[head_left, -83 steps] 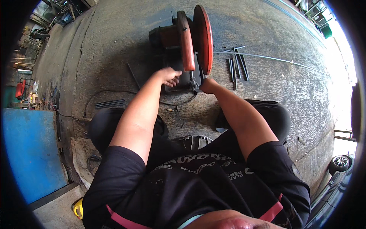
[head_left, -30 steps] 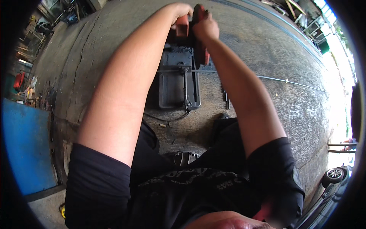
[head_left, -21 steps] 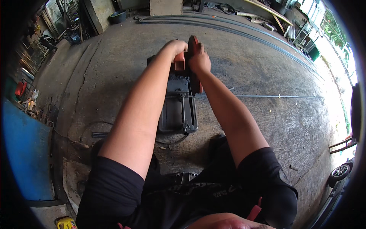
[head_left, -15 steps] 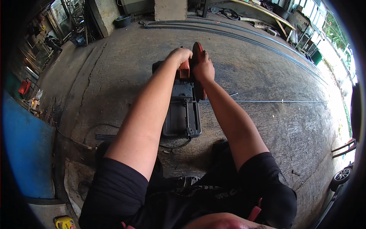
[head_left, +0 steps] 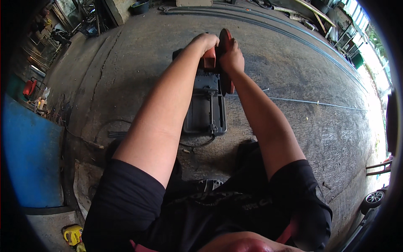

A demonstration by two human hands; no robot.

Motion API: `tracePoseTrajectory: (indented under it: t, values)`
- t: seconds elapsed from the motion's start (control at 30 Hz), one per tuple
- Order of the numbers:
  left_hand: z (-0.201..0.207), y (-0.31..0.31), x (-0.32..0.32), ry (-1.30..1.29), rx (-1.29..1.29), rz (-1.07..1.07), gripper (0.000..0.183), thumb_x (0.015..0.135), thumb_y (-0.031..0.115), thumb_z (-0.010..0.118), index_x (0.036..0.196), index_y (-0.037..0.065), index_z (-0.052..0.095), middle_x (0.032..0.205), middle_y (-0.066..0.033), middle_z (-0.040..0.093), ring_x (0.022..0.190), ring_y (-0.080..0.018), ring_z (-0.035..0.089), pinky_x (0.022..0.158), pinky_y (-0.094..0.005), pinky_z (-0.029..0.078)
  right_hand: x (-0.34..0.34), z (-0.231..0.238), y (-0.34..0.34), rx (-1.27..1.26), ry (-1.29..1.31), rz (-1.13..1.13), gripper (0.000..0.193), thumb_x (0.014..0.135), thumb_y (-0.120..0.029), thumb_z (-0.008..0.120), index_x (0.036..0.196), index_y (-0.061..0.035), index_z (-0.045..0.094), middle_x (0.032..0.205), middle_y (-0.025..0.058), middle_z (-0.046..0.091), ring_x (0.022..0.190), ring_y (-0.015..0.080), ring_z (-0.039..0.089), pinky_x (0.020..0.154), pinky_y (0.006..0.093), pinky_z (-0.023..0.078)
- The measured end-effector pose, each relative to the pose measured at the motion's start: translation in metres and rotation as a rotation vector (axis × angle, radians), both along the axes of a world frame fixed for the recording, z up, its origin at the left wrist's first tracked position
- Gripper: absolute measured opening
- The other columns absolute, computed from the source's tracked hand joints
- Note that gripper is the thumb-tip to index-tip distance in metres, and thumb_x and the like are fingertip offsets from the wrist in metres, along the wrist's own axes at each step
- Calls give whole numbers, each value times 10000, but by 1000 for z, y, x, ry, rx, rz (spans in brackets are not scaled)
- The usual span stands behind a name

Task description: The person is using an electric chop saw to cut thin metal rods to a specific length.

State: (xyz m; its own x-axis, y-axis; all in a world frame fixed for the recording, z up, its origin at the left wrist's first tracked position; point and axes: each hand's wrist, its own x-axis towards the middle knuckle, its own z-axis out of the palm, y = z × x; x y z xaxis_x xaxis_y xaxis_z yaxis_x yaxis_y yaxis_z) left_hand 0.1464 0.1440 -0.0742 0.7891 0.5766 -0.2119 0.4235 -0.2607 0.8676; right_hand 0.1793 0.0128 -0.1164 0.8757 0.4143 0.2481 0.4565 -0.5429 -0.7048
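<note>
Together, both hands grip the top of a chop saw on a concrete floor.

Up on the saw's orange head, the left hand (head_left: 206, 42) is curled shut around the orange handle, and the right hand (head_left: 231, 59) is wrapped closed on the chop saw (head_left: 208, 94) just beside it, against the red blade guard (head_left: 225, 50). The saw stands on the concrete floor (head_left: 126, 75) straight ahead of the person's knees, its dark base plate running lengthwise away from the body, the head at the far end and the near end by the feet. A thin metal rod (head_left: 310, 102) lies across the floor to the right of the saw, at right angles to its long axis. A black cable (head_left: 197, 145) loops at the saw's near end. Far beyond the saw, a dark tub (head_left: 140, 6) sits by a wall; its contents cannot be made out. Left of the saw stands a blue panel (head_left: 29, 164).
</note>
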Motion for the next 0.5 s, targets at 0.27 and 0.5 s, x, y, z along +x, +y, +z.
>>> tracePoseTrajectory:
  t: [0.27,0.5]
  values:
    - [3,-12,-16,-55,-161,-11,175,671,171,609,770,38,554,687,-87,533,536,-206,539,486,-359,474,-2,-4,-3,0,-4,5,632,775,-243,623,1308,-66,332,1125,259,568,1044,418,581,893,458,470]
    - [3,-25,-29,-173,-325,21,231,755,125,594,935,10,505,771,-119,530,587,-209,577,526,-350,533,-7,-9,-7,0,-16,5,619,768,-273,636,1268,-39,355,1140,262,560,1041,421,580,894,464,467]
